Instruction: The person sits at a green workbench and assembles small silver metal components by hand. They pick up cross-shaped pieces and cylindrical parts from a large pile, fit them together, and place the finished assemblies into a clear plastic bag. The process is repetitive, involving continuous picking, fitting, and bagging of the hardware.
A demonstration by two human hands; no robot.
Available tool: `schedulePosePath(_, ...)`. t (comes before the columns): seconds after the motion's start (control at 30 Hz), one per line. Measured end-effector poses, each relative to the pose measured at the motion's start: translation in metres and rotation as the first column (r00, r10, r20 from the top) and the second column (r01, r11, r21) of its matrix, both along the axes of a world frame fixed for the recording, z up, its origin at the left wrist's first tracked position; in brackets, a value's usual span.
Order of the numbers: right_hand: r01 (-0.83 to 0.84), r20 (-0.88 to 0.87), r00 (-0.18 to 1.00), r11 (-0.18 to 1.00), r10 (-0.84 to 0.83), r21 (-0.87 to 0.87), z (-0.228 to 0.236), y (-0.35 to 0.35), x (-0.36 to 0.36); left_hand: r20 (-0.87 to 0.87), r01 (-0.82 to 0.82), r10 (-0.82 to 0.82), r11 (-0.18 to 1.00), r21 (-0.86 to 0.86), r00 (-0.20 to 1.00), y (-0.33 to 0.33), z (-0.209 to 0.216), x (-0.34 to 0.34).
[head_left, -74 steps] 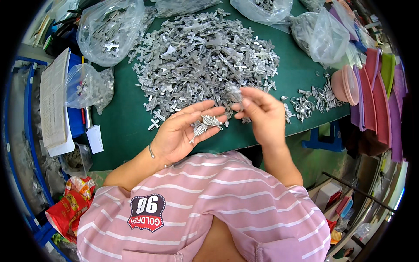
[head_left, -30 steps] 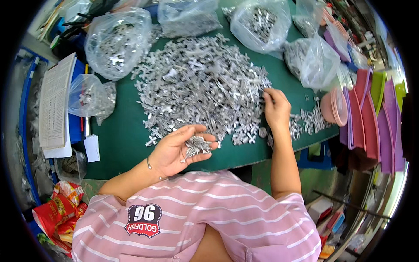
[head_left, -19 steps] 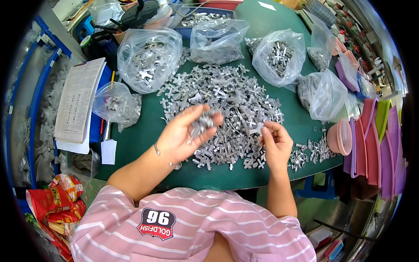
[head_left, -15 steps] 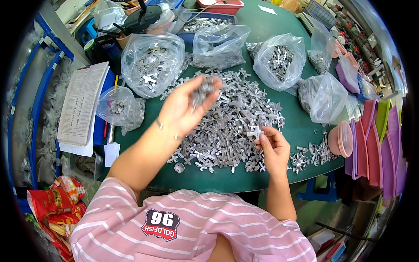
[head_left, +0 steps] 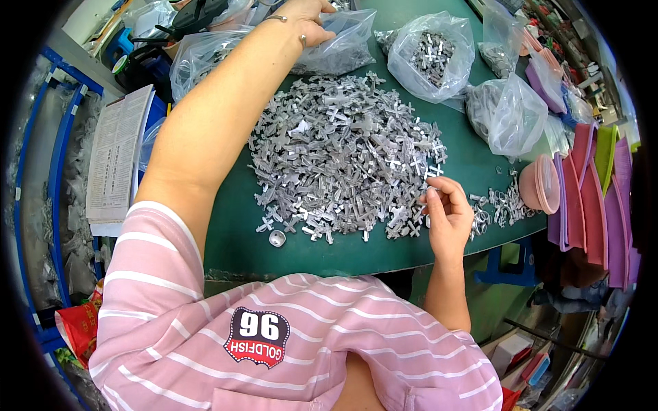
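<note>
A broad pile of small grey metal crosses [head_left: 343, 157] covers the middle of the green table. My left hand [head_left: 307, 24] is stretched far forward, past the pile, over a clear plastic bag [head_left: 339, 51] and beside the blue bin behind it. Its thumb stands apart from the fingers, which the top edge partly cuts off; I see nothing held in it. My right hand [head_left: 449, 216] rests at the pile's right edge. Its thumb and forefinger are pinched together beside the crosses, and what lies between them cannot be made out.
Open clear bags of metal pieces [head_left: 433, 58] stand beyond the pile, with another bag [head_left: 504, 113] at right. Loose ring-like pieces [head_left: 504, 205] lie by a pink tub [head_left: 538, 183]. Stacked coloured bins [head_left: 589, 205] stand far right. Printed papers [head_left: 116, 157] are at left.
My left hand has moved from above the pile, with a handful of metal pieces, forward to the bin and bags. My right hand has shifted slightly right; the cross at its fingertips no longer shows clearly.
</note>
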State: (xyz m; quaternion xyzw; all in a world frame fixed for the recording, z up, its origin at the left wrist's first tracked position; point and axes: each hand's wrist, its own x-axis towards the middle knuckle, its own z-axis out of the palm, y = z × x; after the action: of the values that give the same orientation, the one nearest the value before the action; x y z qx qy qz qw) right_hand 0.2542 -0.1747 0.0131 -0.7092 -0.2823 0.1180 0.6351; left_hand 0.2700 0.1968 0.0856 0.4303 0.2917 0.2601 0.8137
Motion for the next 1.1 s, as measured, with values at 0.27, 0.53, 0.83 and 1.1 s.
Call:
schedulePosePath(0.27, -0.064, 0.511, 0.855, 0.996, 0.087, -0.062, 0.015, 0.056, 0.01, -0.403, 0.405, -0.045, 0.066, 0.912, 0.914, -0.082, -0.015, -0.059)
schedulePosePath(0.53, -0.223, 0.636, 0.718, 0.959, 0.281, -0.172, 0.012, 0.113, 0.035, -0.212, 0.192, 0.128, 0.153, 0.969, 0.969, -0.106, -0.051, -0.101)
schedulePosePath(0.83, -0.19, -0.423, 0.866, 0.958, 0.266, 0.214, 0.024, 0.08, 0.022, 0.354, 0.382, -0.219, 0.774, -0.504, 0.909, -0.165, -0.063, -0.17)
schedulePosePath(1.1, -0.177, -0.606, 0.738, 0.952, 0.297, 0.251, 0.018, 0.059, 0.016, 0.407, 0.354, -0.145, 0.787, -0.505, 0.902, -0.182, -0.066, -0.177)
